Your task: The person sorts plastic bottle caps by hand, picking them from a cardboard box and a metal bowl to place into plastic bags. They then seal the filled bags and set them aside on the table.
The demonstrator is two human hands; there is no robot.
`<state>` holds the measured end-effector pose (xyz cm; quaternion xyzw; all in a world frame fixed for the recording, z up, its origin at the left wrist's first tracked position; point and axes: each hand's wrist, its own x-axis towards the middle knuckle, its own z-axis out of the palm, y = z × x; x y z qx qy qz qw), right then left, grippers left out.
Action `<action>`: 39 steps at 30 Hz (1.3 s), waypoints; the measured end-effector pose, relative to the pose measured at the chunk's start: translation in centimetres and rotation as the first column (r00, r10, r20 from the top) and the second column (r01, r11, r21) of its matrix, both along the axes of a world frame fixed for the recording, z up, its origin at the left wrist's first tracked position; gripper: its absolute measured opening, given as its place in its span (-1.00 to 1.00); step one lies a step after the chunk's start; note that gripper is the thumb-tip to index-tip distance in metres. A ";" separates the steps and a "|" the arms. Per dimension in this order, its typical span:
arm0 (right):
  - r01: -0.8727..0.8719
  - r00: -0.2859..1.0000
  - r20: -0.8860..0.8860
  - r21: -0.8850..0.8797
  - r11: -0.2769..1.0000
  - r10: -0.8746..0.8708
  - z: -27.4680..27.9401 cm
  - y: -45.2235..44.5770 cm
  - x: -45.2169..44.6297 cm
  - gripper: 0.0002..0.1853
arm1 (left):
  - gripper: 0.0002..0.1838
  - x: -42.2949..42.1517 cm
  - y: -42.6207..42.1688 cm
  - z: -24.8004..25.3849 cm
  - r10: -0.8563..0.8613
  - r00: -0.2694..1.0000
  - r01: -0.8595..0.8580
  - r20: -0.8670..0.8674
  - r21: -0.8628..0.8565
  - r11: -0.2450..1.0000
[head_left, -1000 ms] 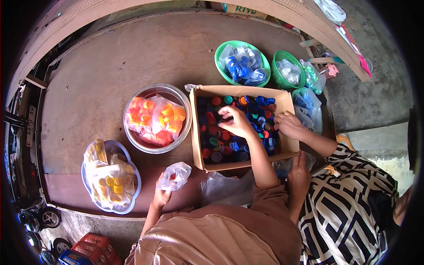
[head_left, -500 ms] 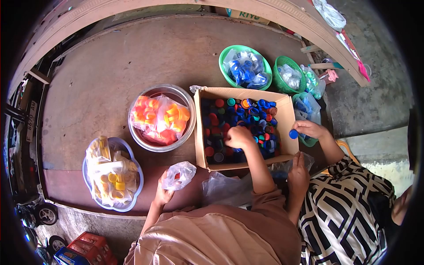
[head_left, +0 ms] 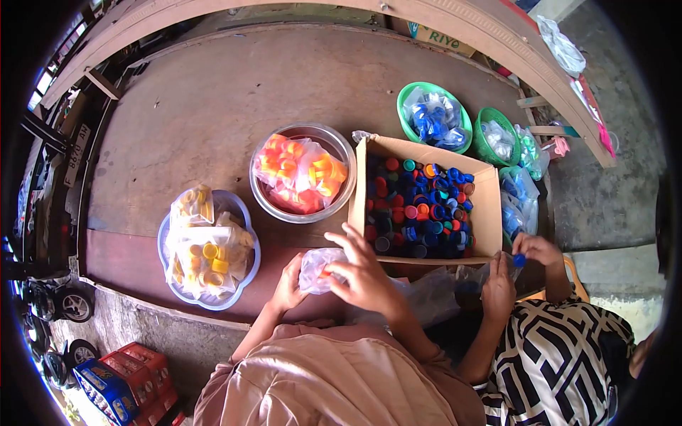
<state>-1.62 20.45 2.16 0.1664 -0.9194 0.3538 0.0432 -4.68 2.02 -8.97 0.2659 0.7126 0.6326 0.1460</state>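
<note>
My left hand (head_left: 288,287) is closed around a clear plastic bag (head_left: 312,272), holding it in front of my body. At the bag's mouth, my right hand (head_left: 362,275) has a red bottle cap (head_left: 325,273) at its thumb and finger, while its upper fingers are spread. Just beyond is a cardboard box (head_left: 486,206) filled with loose caps in blue, red, orange and green. To my right, a co-worker's hand (head_left: 541,251) pinches a blue cap (head_left: 519,260) above a plastic bag, which the co-worker's other hand (head_left: 499,295) holds.
A metal bowl (head_left: 346,142) carries bagged orange and red caps. Bagged yellow caps fill a lavender basin (head_left: 250,273) at left. Green baskets (head_left: 465,117) with bagged caps stand behind the box. A wooden beam (head_left: 469,25) crosses the table's far side; red crates (head_left: 142,369) are below left.
My right hand has come out of the box to the bag in my left hand. The co-worker's hand has brought the blue cap down to their own bag. The camera view has shifted.
</note>
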 end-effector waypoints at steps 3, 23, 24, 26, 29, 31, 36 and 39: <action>-0.047 0.998 0.040 0.089 0.995 0.044 -1.5 -1.4 0.6 -0.82 | -0.50 0.1 -0.4 0.0 -0.028 0.997 0.027 -0.071 -0.013 1.000; 0.417 0.909 -0.183 0.360 0.834 -0.376 -9.6 16.5 -12.1 -0.60 | -0.49 -0.2 -0.4 0.4 -0.013 0.999 0.014 0.039 -0.012 1.000; 0.440 0.895 -0.137 0.423 0.792 -0.424 -10.0 16.6 -12.2 -0.62 | -0.49 -0.2 -0.4 0.5 -0.008 0.999 0.009 0.047 -0.009 1.000; 0.442 0.873 -0.052 0.506 0.741 -0.485 -10.2 17.0 -12.2 -0.69 | -0.49 -0.2 -0.5 0.3 0.010 0.998 -0.011 0.065 0.009 1.000; 0.465 0.841 0.017 0.486 0.740 -0.540 -9.4 18.4 -10.8 -0.80 | -0.48 0.0 -0.7 -0.9 0.036 0.992 -0.041 0.118 0.040 0.998; 0.532 0.784 0.041 0.472 0.703 -0.620 -9.5 19.2 -9.7 -0.75 | -0.48 -0.2 -0.8 -1.1 0.031 0.994 -0.035 0.105 0.040 0.999; 0.554 0.810 -0.070 0.417 0.720 -0.583 -10.6 19.4 -9.7 -0.47 | -0.47 -0.2 -0.8 -1.2 0.019 0.994 -0.026 0.105 0.062 0.998; 0.524 0.830 -0.101 0.477 0.706 -0.548 -11.4 18.7 -10.8 -0.37 | -0.46 -0.3 -0.8 -1.3 0.008 0.994 -0.013 0.106 0.048 0.999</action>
